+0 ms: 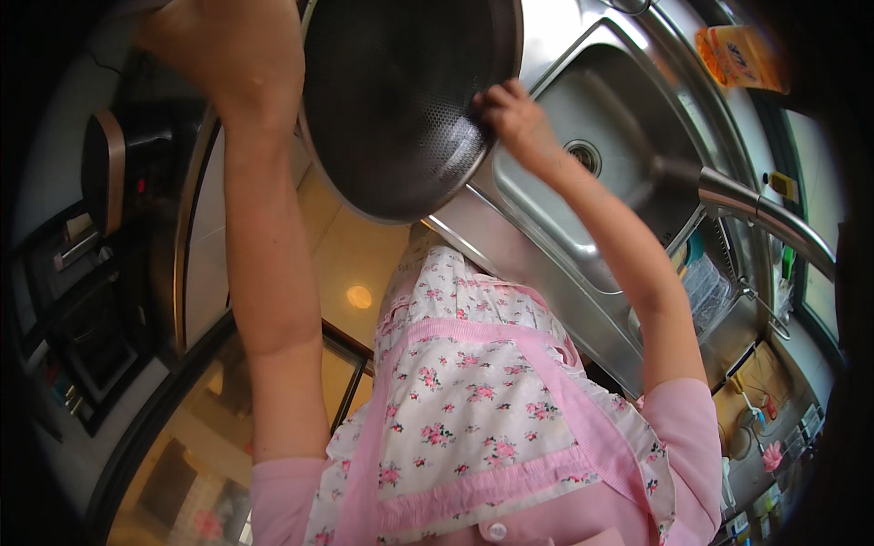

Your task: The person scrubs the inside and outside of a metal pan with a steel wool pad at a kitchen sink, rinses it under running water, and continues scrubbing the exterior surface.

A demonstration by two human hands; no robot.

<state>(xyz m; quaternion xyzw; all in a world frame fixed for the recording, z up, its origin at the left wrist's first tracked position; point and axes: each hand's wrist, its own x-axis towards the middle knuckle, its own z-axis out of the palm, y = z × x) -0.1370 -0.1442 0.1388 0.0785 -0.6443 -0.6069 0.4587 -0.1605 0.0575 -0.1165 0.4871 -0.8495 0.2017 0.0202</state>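
In front of me a dark wok (pixel 389 109) with a honeycomb-patterned inner surface is tilted so that its inside faces up at me. My right hand (pixel 515 119) is at the wok's right rim, its fingers bent over the edge onto the inner wall. My left hand (pixel 225 48) is raised beside the wok's left edge. Its fingers run into the dark upper rim of the picture, so their grip is hidden. The wok's handle is not visible. A stainless steel sink (pixel 608 75) with a drain strainer (pixel 582 158) lies right of the wok, under my right forearm.
A metal faucet (pixel 758 205) reaches over the sink from the right. An orange pouch (pixel 744 58) with writing stands behind the sink. Clear plastic wrapping (pixel 707 293) lies by the near sink end. A black appliance (pixel 130 170) with a red light is at left.
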